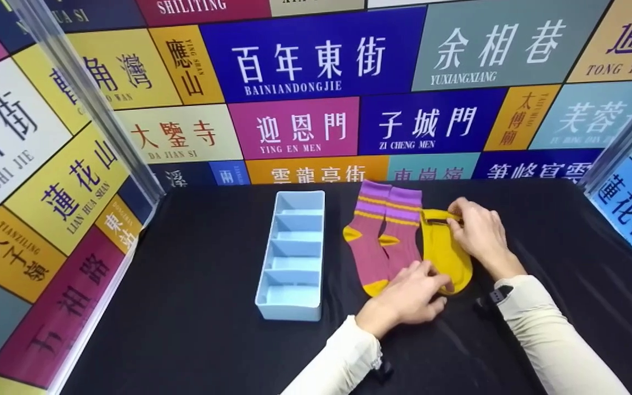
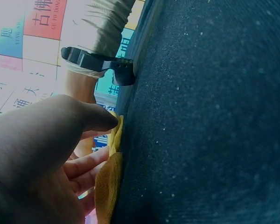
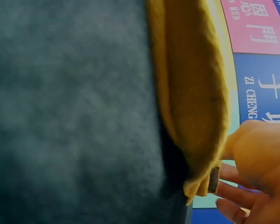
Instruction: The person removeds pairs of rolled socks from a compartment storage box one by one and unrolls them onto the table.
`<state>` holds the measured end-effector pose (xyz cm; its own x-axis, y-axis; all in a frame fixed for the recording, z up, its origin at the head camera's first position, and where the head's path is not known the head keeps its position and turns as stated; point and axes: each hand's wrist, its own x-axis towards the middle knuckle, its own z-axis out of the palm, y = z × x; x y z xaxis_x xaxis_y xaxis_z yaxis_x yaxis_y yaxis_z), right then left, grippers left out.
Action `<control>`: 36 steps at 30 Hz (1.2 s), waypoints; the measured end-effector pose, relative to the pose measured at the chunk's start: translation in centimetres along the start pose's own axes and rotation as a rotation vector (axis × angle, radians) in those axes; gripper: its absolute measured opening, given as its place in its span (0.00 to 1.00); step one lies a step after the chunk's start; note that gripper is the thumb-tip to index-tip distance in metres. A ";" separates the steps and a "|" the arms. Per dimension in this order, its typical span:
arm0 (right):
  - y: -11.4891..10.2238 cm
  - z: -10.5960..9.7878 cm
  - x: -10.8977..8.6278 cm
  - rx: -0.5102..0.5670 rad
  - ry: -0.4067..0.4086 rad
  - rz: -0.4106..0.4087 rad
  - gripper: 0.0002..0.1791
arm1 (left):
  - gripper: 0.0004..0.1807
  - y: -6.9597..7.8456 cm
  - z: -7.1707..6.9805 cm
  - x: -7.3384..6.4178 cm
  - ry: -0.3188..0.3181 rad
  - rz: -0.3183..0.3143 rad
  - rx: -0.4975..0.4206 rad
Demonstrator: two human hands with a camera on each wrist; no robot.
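A yellow sock [image 1: 445, 252], its cuff partly folded and carrying a dark label, lies on the black cloth. My right hand [image 1: 480, 230] pinches its upper end near the label; in the right wrist view the fabric rises beside the thumb and fingers. My left hand [image 1: 412, 293] is at the sock's lower end. Seen from the left wrist, the thumb and loosely bent fingers touch the yellow fabric [image 2: 109, 186] at separate spots. Left of it, two pink and purple socks [image 1: 365, 258] with yellow heels and stripes lie side by side, partly covered by my left hand.
A light blue plastic box [image 1: 293, 311] with several compartments in a row stands left of the socks. Black cloth [image 1: 195, 307] covers the table. Panels with coloured street-name signs [image 1: 316, 60] rise behind and at both sides, with clear posts at the corners.
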<state>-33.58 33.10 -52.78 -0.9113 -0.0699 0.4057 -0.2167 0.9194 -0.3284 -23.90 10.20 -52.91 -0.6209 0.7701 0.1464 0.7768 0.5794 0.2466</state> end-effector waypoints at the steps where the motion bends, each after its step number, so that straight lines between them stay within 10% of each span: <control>1: 0.1 0.0 0.1 0.008 0.002 0.012 0.08 | 0.14 0.0 0.0 0.0 -0.002 -0.002 0.000; 36: 1.8 0.6 1.9 0.103 -0.102 0.234 0.23 | 0.17 -0.3 0.2 -0.1 -0.027 -0.020 -0.015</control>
<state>-35.94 34.34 -53.11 -0.9703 0.0963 0.2219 -0.0255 0.8715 -0.4898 -24.03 10.04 -53.15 -0.6330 0.7654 0.1159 0.7626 0.5907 0.2637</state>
